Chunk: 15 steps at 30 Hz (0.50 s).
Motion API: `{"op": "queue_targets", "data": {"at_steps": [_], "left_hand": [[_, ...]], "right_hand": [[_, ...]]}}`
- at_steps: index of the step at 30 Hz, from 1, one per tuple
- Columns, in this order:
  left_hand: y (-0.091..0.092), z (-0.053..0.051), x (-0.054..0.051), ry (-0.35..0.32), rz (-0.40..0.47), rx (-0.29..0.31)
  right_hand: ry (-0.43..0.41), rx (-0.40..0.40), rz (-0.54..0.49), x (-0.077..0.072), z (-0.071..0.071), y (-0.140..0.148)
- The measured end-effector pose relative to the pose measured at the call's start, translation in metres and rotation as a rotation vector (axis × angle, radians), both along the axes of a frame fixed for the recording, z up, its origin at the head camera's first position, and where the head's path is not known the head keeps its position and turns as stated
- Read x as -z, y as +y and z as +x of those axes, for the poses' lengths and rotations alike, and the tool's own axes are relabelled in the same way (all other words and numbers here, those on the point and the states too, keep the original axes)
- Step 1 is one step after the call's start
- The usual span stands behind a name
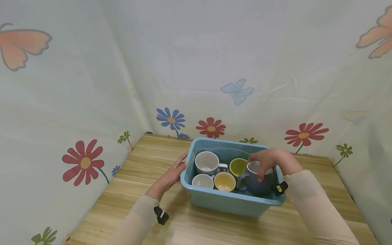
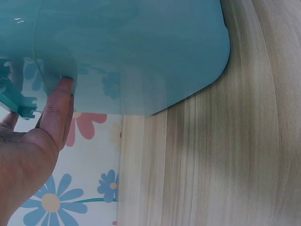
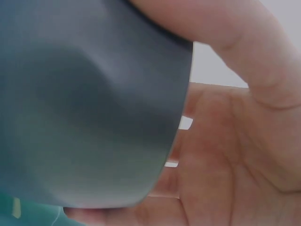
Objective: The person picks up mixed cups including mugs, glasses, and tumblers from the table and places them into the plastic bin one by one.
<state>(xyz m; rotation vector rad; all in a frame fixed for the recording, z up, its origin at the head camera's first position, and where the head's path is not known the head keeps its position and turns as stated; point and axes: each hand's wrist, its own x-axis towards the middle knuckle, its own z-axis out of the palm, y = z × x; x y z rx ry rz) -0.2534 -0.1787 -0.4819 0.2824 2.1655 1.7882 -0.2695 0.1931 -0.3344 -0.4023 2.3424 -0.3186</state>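
Observation:
At the right end of a blue plastic tub (image 1: 225, 199), my right hand (image 1: 272, 161) grips a dark grey-blue mug (image 1: 258, 183) from above. The right wrist view shows the thumb on one side of the mug's body (image 3: 94, 103) and fingers on the other. The mug's handle points left in the head view. My left hand (image 1: 171, 175) holds the tub's left end, thumb at the rim and fingers (image 2: 59, 108) against the outer wall. Beside the gripped mug sit a green cup (image 1: 238, 166), a yellow cup (image 1: 225, 182), a large white mug (image 1: 207, 162) and a smaller white cup (image 1: 202, 181).
The tub stands on a wood-grain table (image 1: 147, 153). A pale cloth (image 1: 196, 68) printed with flowers and butterflies hangs behind the table and along both sides. Each wrist carries a small black device (image 1: 161, 215).

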Motion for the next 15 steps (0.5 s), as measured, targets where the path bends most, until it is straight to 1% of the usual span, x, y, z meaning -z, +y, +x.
{"op": "queue_targets", "data": {"at_steps": [3,8,15], "left_hand": [[0.000,0.000,0.000,0.003,-0.005,0.002],[0.001,0.002,-0.002,0.002,-0.012,-0.016],[0.003,0.003,-0.002,0.003,-0.019,-0.021]], "right_hand": [[0.001,0.002,-0.001,0.002,0.001,0.000],[-0.007,0.015,0.004,0.005,0.002,-0.003],[-0.043,0.078,0.002,0.015,0.004,-0.005]]}}
